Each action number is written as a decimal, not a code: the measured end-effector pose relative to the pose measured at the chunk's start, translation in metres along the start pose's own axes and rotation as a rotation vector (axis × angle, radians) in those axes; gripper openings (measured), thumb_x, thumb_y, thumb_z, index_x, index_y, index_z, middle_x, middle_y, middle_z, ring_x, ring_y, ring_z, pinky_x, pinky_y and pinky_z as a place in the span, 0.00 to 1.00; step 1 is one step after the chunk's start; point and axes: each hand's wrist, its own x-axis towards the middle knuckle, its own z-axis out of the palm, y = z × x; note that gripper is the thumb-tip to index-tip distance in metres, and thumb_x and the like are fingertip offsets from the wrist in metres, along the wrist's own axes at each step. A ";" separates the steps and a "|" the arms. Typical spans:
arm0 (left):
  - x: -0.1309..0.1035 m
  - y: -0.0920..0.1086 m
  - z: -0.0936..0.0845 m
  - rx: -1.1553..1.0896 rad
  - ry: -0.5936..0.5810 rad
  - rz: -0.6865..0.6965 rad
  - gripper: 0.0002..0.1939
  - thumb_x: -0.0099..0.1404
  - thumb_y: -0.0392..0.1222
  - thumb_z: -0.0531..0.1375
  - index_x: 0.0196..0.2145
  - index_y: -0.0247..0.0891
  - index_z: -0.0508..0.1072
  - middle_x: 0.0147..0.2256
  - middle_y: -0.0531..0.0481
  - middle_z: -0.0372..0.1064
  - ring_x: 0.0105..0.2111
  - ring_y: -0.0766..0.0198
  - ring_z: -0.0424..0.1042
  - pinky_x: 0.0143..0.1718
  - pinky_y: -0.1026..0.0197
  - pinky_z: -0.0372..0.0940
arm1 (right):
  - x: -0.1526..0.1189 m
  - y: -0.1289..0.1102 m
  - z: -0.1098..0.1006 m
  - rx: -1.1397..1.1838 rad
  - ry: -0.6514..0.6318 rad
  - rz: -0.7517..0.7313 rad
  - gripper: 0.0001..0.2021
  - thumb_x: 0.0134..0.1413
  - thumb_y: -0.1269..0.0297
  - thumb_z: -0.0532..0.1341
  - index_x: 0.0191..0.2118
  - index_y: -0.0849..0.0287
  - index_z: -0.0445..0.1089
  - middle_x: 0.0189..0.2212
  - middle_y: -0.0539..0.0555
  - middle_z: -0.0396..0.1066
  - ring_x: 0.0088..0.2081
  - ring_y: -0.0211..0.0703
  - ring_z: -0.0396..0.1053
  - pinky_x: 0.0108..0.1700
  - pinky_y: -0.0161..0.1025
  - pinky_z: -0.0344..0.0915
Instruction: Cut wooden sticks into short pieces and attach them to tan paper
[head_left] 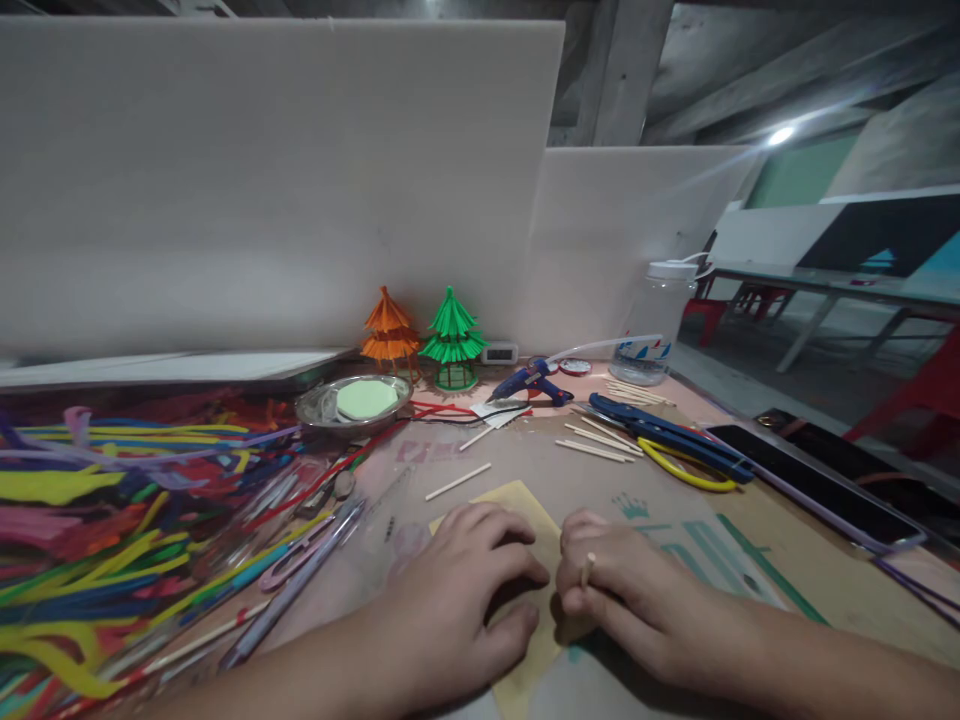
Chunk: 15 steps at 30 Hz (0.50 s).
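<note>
A yellow sheet of paper [517,505] lies on the table in front of me. My left hand [472,590] rests over its left part, fingers curved and apart, with nothing seen in them. My right hand [622,590] is closed at the sheet's right edge. The end of a thin wooden stick [589,568] pokes up between its fingers; the rest of the stick is hidden. Just beyond the sheet lies a loose wooden stick [458,481].
Colourful strips [112,540] crowd the left, beside a metal dish [315,402]. Behind stand an orange model tree [388,335], a green one [452,340], and a blue glue gun [529,380]. On the right are several sticks [596,447], blue-handled pliers [675,435], a phone [810,480] and a bottle [651,320].
</note>
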 end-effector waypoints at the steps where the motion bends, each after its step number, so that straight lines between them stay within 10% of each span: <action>1: 0.000 -0.001 0.000 -0.001 0.000 -0.003 0.13 0.65 0.39 0.63 0.47 0.50 0.75 0.54 0.54 0.69 0.58 0.56 0.65 0.60 0.51 0.59 | 0.000 0.000 0.000 -0.008 0.011 0.006 0.19 0.72 0.58 0.50 0.31 0.59 0.70 0.28 0.55 0.73 0.34 0.43 0.66 0.40 0.42 0.62; 15: 0.001 0.002 -0.001 0.002 0.005 0.009 0.13 0.64 0.38 0.63 0.46 0.48 0.75 0.53 0.52 0.70 0.56 0.56 0.65 0.60 0.52 0.59 | -0.001 -0.003 0.000 -0.033 0.019 -0.014 0.15 0.69 0.64 0.53 0.31 0.59 0.70 0.27 0.53 0.72 0.34 0.42 0.65 0.40 0.39 0.60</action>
